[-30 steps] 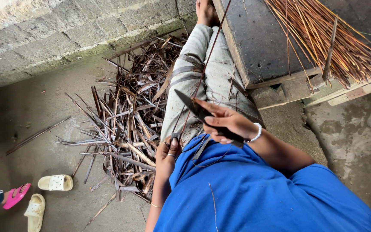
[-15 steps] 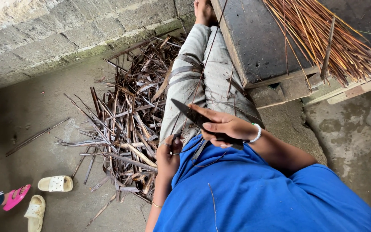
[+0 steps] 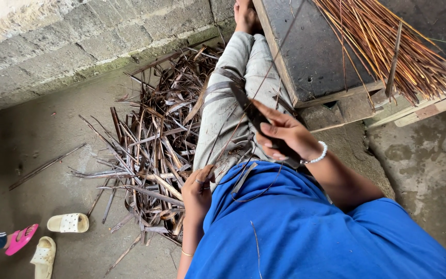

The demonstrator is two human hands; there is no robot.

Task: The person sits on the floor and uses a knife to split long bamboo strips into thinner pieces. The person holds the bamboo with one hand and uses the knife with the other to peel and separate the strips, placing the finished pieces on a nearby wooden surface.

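1. Right hand fingers are curling tight around the handle of a dark knife; a white bead bracelet is sitting on that wrist.
2. Knife blade is pointing up and left in the head view, away from the body, long axis running diagonally over the lap from the fist toward the knee.
3. A thin leaf rib is lying against the blade, long axis running from the lap up toward the top right, near a grey slab.
4. Left hand is pinching down low by the left thigh, fingers closed; it is sitting at the near end of the rib's line, but the pinched thing is too thin to tell for sure.
5. Both hands are working above grey trousers, legs stretching away from the camera.
6. Pile of dark dry leaf strips is lying on the concrete floor just left of the legs.
7. Bundle of orange-brown sticks is resting on the slab at right.
8. White sandals and a pink sandal are lying at bottom left, well apart from the hands.
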